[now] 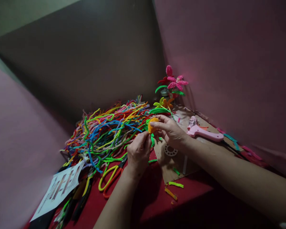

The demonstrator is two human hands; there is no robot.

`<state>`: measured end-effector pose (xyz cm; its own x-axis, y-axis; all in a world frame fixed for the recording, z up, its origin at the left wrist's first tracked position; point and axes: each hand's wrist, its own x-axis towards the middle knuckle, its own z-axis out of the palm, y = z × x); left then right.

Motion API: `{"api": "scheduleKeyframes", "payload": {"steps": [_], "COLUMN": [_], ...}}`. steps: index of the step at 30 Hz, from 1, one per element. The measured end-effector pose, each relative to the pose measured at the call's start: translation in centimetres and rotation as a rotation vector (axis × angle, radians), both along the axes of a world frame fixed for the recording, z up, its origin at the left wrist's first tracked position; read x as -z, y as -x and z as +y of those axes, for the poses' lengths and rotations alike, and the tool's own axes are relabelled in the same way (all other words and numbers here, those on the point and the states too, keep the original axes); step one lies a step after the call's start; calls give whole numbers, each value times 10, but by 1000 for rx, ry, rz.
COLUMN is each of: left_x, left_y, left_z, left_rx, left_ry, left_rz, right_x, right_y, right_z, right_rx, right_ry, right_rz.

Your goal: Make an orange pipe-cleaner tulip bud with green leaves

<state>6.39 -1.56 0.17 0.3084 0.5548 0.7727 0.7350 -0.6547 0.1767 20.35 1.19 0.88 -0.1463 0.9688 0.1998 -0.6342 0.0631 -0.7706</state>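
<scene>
- Where's the orange fuzzy piece (153, 126)?
- Ctr of frame, btwn my hands. R hand (168, 128) has it pinched in its fingers.
- And yr L hand (139, 149)?
- Fingers closed tight at its lower edge; can't tell what's in them.
- Nearby?
- Pink glue gun (205, 133), right of ctr; pile of fuzzy stems (107, 133), left of ctr.

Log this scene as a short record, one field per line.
left hand: pinching at the base of an orange fuzzy piece
right hand: fingers around the same piece
pile: multicoloured pipe cleaners
tools: pink glue gun, scissors
flowers: pink bloom at the back
paper: printed sheet, lower left
surface: red
</scene>
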Motion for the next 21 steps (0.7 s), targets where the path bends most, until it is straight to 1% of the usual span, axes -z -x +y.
{"api": "scheduleKeyframes", "payload": {"steps": [2,4,12,14,16,21], "left_x": [2,3,2,2,2,6], "left_y": [2,4,7,7,7,7], "left_z": [1,1,-2,-3,-2,2], "left_rx": [-42,-86,-177,-186,-166,-52], "left_ry": [-92,-139,-196,-179,-145,-70], "left_rz": [111,196,358,343,289,141], "right_x": [0,0,0,0,0,-2], "right_y": [1,1,-1,1,2,3], "right_z": [-1,-2,-1,-1,-1,-5], "right_rx": [46,45,26,45,73,96], "right_ry": [-12,-31,-78,-103,-133,-197], "right_rz": [-18,-36,-84,-109,-138,-192]}}
